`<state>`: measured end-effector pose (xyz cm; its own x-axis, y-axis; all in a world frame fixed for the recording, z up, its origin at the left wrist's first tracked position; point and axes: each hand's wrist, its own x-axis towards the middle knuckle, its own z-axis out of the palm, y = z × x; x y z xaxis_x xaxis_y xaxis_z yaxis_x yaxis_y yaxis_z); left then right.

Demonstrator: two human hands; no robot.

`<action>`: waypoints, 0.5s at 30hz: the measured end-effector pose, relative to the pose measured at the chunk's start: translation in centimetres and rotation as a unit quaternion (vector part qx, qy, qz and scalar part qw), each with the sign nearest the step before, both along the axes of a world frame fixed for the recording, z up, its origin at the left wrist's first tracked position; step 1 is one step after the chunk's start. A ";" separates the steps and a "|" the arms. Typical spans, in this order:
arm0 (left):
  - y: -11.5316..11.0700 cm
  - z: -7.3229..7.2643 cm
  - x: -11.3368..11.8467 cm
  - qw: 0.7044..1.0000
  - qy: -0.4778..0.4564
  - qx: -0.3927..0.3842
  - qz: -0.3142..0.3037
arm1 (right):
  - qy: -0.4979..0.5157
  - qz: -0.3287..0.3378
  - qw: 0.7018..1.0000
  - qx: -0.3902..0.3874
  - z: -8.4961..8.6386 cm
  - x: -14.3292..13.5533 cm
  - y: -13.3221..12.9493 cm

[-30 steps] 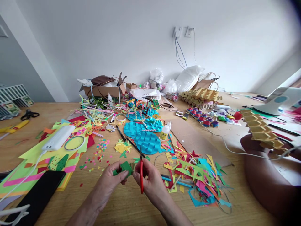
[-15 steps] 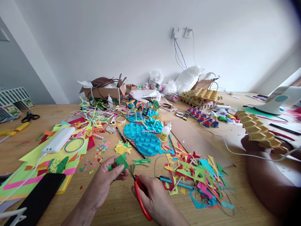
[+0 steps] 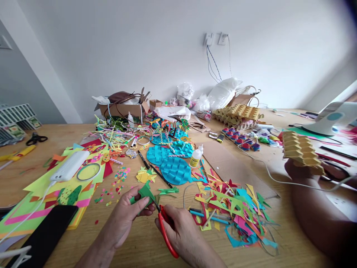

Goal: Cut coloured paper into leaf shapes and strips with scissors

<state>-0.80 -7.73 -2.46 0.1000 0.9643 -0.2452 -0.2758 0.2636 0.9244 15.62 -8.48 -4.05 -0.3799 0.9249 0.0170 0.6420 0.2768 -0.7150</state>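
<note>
Green paper point(image 3: 146, 191) is pinched between the thumb and fingers of my left hand point(image 3: 132, 206). My right hand point(image 3: 180, 227) grips red-handled scissors point(image 3: 166, 238), whose blades meet the right edge of the green paper. Just beyond the hands lie a yellow paper fish point(image 3: 143, 176), some green paper strips point(image 3: 168, 190) and black pens point(image 3: 161, 176). Blue round paper pieces point(image 3: 175, 170) with raised strips rest further back, beside a white glue bottle point(image 3: 196, 157).
Colourful paper scraps point(image 3: 237, 212) cover the table to the right. At left are paper sheets point(image 3: 30, 219), a white power bank point(image 3: 69, 165) and a black phone point(image 3: 47, 236). Another person's hand point(image 3: 302, 171) holds an egg carton point(image 3: 301, 150) at far right, near a white cable point(image 3: 267, 175).
The scissors and my right hand have shifted slightly left, closer to the green paper, which is now tilted differently. The other person's egg carton has turned and moved a little left.
</note>
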 end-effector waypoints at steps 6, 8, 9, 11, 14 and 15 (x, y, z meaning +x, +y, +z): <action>-0.1 0.1 0.1 1.000 0.000 0.004 -0.005 | 0.000 -0.001 1.000 0.002 -0.1 -0.1 0.0; -0.1 0.0 0.1 1.000 -0.001 0.005 -0.006 | 0.002 0.001 1.000 0.006 -0.1 -0.1 0.0; -0.1 0.0 0.1 1.000 -0.001 0.004 -0.007 | 0.004 0.002 1.000 0.007 0.0 -0.1 0.0; -0.1 0.0 0.1 1.000 -0.001 0.004 -0.008 | 0.006 0.002 1.000 0.008 0.0 -0.1 -0.1; -0.1 0.0 0.2 1.000 -0.003 0.006 -0.011 | 0.011 0.003 1.000 0.008 0.1 0.0 -0.1; 0.0 0.0 0.2 1.000 -0.004 0.005 -0.012 | 0.013 0.004 1.000 0.009 0.1 0.0 -0.1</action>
